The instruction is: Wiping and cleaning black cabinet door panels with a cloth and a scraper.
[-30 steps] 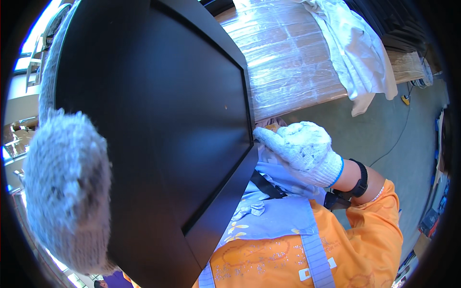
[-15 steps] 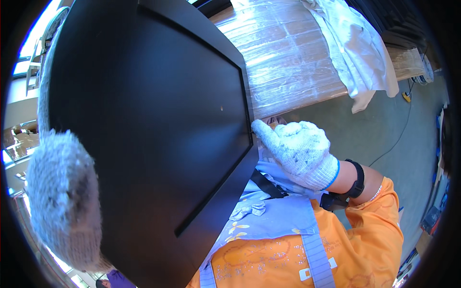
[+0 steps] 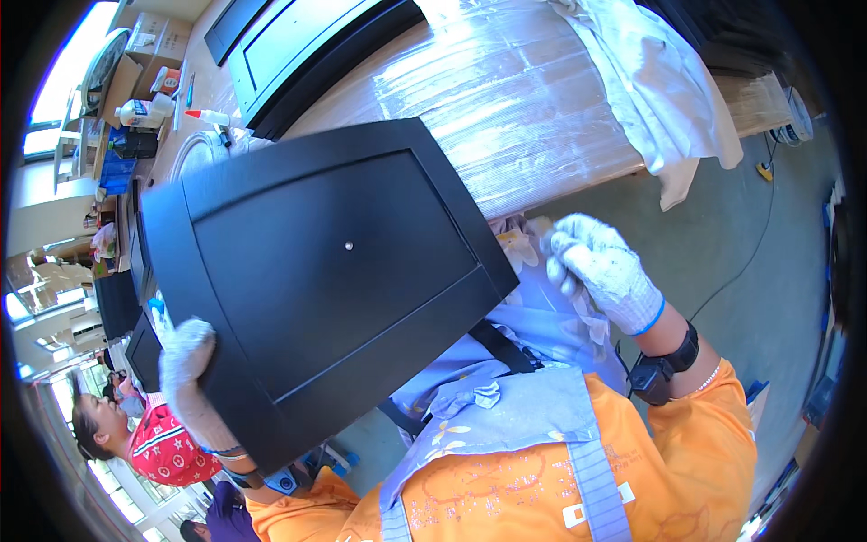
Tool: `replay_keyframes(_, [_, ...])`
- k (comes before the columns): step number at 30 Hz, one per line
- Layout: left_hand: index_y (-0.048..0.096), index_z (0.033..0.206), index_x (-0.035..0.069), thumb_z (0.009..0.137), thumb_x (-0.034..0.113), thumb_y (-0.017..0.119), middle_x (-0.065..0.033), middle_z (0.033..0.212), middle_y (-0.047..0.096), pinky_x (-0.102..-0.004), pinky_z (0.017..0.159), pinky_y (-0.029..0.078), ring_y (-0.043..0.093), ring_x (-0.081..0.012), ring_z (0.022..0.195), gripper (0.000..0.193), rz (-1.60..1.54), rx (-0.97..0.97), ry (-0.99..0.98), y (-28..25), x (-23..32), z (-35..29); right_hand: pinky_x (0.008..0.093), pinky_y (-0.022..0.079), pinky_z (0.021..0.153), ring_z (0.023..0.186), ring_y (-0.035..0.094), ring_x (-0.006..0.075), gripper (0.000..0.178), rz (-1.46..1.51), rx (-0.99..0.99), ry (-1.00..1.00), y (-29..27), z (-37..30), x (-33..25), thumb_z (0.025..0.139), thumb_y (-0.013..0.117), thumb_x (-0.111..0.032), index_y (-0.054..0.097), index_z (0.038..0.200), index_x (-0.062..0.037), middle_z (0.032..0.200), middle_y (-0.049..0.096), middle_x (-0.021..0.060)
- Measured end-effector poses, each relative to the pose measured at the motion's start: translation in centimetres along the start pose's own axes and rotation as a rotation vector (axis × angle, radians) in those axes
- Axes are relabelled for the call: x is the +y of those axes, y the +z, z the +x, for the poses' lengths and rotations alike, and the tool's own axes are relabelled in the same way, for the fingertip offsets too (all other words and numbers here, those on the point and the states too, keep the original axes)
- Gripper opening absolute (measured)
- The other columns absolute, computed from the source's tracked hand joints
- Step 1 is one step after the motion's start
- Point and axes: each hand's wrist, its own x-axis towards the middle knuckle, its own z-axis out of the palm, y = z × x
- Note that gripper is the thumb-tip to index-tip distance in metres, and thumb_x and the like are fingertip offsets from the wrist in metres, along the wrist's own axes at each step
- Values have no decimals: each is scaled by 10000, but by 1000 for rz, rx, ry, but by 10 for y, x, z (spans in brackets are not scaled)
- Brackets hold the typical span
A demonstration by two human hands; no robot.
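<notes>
A black framed panel (image 3: 343,262), like a cabinet door, is tilted in front of my body. Its recessed middle has one small bright spot, a hole or a screw. My left hand (image 3: 188,352), in a whitish knit glove, grips the panel's lower left edge; its fingers are partly hidden behind it. Off the panel's right corner is my right hand (image 3: 603,268), gloved too, with its fingers curled together in front of my blue apron (image 3: 515,411). Whether anything small is between those fingers I cannot make out.
Ahead stands a table (image 3: 515,99) covered in clear plastic film, with a white cloth (image 3: 664,99) hanging off its edge. More black panels (image 3: 298,54) lie on it. Bottles (image 3: 144,112) stand at the left. A cable (image 3: 742,262) runs across the floor. Another person (image 3: 163,443) is at lower left.
The panel has moved down and away from the camera, uncovering the table and bottles behind. My left hand went with it. My right hand has come off the panel's edge, and its fingers have curled.
</notes>
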Motion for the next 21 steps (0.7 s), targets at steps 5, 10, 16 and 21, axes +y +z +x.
replay_keyframes(5, [624, 1097, 0, 862, 173, 592, -161, 1060, 669, -405, 892, 541, 664, -281, 947, 294, -515, 52, -550, 59, 2, -35, 250, 528, 693, 768, 637, 121, 223, 465, -394, 287, 2, -19, 15, 998, 560, -212, 599, 1105, -20, 927, 672, 86])
replay_keyframes(10, [628, 1136, 13, 925, 226, 584, -147, 1130, 665, -421, 946, 519, 655, -273, 1029, 303, -680, -63, -702, 64, -23, -68, 337, 516, 896, 927, 620, 182, 164, 218, -310, -230, 23, -20, -5, 992, 551, -122, 589, 1110, -16, 981, 634, 79])
replay_keyframes(16, [550, 1245, 40, 865, 58, 634, -83, 1124, 626, -416, 940, 512, 617, -214, 1055, 389, -603, -506, -656, 100, -77, -113, 294, 448, 967, 1052, 573, 151, 193, 467, 54, -539, 6, 38, -25, 997, 467, -107, 632, 1050, -23, 1037, 636, 45])
replay_keyframes(21, [421, 1416, 14, 847, 205, 739, -108, 1297, 551, -399, 983, 476, 576, -243, 1131, 679, -720, -768, -635, 107, -91, -112, 233, 447, 809, 871, 566, 73, 221, 53, 107, -572, -30, 43, -64, 970, 577, -246, 687, 1002, -57, 938, 651, -17])
